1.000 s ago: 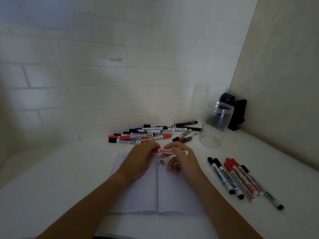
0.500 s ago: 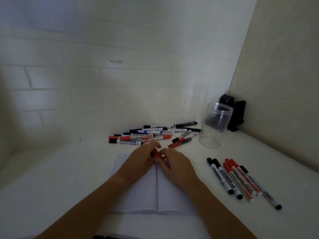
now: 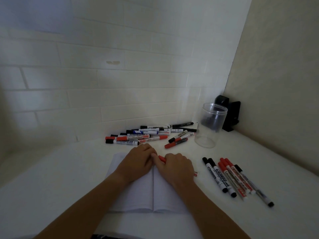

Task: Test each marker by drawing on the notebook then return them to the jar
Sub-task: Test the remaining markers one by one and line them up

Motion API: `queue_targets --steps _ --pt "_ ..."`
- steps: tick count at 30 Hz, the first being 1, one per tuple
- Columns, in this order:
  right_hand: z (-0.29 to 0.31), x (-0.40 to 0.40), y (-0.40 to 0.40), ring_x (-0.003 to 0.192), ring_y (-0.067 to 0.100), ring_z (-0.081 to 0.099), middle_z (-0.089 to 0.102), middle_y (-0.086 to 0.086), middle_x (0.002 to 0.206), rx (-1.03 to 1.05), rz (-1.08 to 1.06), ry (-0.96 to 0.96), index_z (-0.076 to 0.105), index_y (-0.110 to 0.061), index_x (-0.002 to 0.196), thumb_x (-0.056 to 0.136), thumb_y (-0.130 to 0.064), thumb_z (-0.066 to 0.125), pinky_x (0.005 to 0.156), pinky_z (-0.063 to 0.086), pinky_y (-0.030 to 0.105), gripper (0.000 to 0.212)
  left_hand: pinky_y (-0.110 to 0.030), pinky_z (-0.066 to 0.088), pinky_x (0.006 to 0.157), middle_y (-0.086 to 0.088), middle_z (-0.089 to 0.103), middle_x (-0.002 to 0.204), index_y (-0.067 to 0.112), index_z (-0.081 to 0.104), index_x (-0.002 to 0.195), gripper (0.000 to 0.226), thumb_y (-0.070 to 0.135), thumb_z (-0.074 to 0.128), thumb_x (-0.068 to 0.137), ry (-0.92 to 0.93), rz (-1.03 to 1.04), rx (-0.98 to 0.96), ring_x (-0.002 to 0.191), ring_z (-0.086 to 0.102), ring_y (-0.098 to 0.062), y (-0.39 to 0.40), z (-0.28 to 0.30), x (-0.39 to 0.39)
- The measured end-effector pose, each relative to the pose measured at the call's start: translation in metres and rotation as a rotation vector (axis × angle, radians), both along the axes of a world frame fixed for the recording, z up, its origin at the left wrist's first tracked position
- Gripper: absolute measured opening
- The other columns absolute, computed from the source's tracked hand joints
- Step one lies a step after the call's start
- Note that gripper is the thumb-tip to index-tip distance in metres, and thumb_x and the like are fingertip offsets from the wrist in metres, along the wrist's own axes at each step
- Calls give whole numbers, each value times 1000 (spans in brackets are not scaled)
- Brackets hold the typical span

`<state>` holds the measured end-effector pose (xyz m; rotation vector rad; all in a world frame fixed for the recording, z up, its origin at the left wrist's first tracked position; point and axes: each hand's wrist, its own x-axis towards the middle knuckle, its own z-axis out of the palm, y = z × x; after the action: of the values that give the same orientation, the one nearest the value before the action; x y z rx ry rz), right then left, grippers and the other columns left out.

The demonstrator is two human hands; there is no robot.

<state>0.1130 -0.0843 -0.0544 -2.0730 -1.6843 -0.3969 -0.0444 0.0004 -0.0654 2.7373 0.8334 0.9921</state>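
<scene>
Since a second ago both hands have closed in together over the notebook (image 3: 138, 195) spine; the red marker (image 3: 162, 159), which was held out sideways between them, is now mostly buried in the right hand (image 3: 177, 169), and the small drawn mark is covered.

Landmark: notebook, open flat on the table (image 3: 51, 178).
- Loose pile (image 3: 143, 135) of untested markers: behind notebook, against the wall.
- Jar (image 3: 211, 125): behind-right of notebook, upright, looks empty of markers.
- Row (image 3: 231, 178) of six markers: right of notebook, capped, not yet in jar.
- Left hand (image 3: 139, 163): over top of left page, fingertips pinching the marker's red cap end.
- Right hand: over top of right page, fingers curled round the barrel; tail end pokes out by the wrist.

Looks like capping or uncapping; can't tell which.

Risks, judged:
- Cap not seated, so tip dries or stains in the jar.
- Exposed tip smears page or fingers.
- Tested row swept or mixed with pile by the right forearm.
- Jar light, tips if markers are dropped in hard.
</scene>
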Motion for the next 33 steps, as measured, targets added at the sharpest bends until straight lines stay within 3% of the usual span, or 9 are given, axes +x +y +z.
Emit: queue_targets --steps 5,8,14,19,22,26,29,31,33 --pt "2 0 1 57 16 47 35 -6 56 -69 -21 -19 44 -21 60 94 -70 37 60 34 31 59 -29 50 80 10 57 104 24 63 102 15 22 49 97 18 16 -1 90 53 -4 3 -2 0" --pt "4 2 0 61 16 49 38 -6 59 -109 -6 -9 51 -21 67 94 -71 36 63 35 31 59 -29 50 79 11 55 104 26 62 102 15 25 47 97 29 22 -10 89 53 -4 3 -2 0" --pt "0 5 3 56 14 47 42 -6 57 -72 5 -10 42 -23 60 96 -70 34 59 33 30 60 -27 49 77 10 55 102 26 62 101 19 29 44 96 40 22 -29 88 52 -4 2 0 0" --pt "-6 4 9 73 23 66 69 3 86 34 -31 14 61 -18 105 102 -59 19 61 39 33 59 -26 45 78 8 57 99 24 70 100 22 28 49 97 47 74 72 90 51 -8 -3 3 0" --pt "-12 4 11 74 21 62 66 5 95 51 12 -12 58 -14 119 105 -39 36 64 45 33 37 -29 46 71 4 56 91 21 74 98 32 31 44 96 91 85 151 87 50 -14 -7 5 -3" --pt "-8 6 2 78 22 63 65 7 99 35 37 -5 64 -14 118 100 -30 56 65 47 32 25 -34 48 76 -2 55 99 18 70 117 25 17 51 101 239 70 74 92 47 -17 -13 9 -3" --pt "-6 11 -19 56 16 60 63 -1 75 74 6 -92 70 -21 98 86 -36 77 47 37 25 20 -33 46 86 -4 52 109 20 62 131 34 14 42 104 356 89 45 100 44 -18 -19 17 -5" --pt "-7 16 -39 57 18 63 64 -1 77 66 4 -122 68 -22 103 91 -40 71 46 42 27 22 -35 46 88 -5 49 113 18 57 136 36 18 38 105 381 127 39 102 44 -20 -30 19 -6" --pt "-7 21 -63 69 22 68 67 2 90 45 -17 -58 64 -20 115 101 -40 56 56 52 33 26 -35 45 90 -5 48 117 19 54 135 40 32 31 105 406 190 53 105 45 -20 -48 17 -5"
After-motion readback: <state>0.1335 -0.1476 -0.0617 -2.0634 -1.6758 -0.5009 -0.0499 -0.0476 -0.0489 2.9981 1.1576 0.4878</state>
